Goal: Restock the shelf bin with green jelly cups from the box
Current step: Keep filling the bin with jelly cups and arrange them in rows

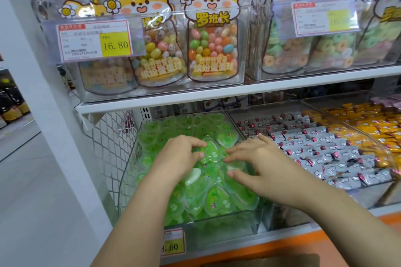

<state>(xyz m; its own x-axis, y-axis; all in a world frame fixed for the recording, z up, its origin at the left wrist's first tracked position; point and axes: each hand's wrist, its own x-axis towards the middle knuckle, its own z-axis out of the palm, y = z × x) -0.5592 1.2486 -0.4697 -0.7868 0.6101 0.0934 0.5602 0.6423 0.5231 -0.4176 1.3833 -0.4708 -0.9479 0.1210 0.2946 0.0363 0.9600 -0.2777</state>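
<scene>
A clear plastic shelf bin (219,226) on the lower shelf is heaped with several green heart-shaped jelly cups (216,198). Both hands are over the heap. My left hand (176,158) has its fingers curled round one green jelly cup (210,154) at the top of the pile, thumb on its near edge. My right hand (258,159) lies flat on the cups to the right, fingers spread and fairly straight, fingertips touching the same cup's right side. The box is mostly out of view; only a brown edge (260,261) shows at the bottom.
To the right sit a bin of grey-and-red wrapped candies (321,154) and a bin of orange packets (368,123). The shelf above (217,95) holds bags of jelly beans and ring gummies. A white wire mesh panel (110,149) bounds the left side. A price tag (173,243) hangs below.
</scene>
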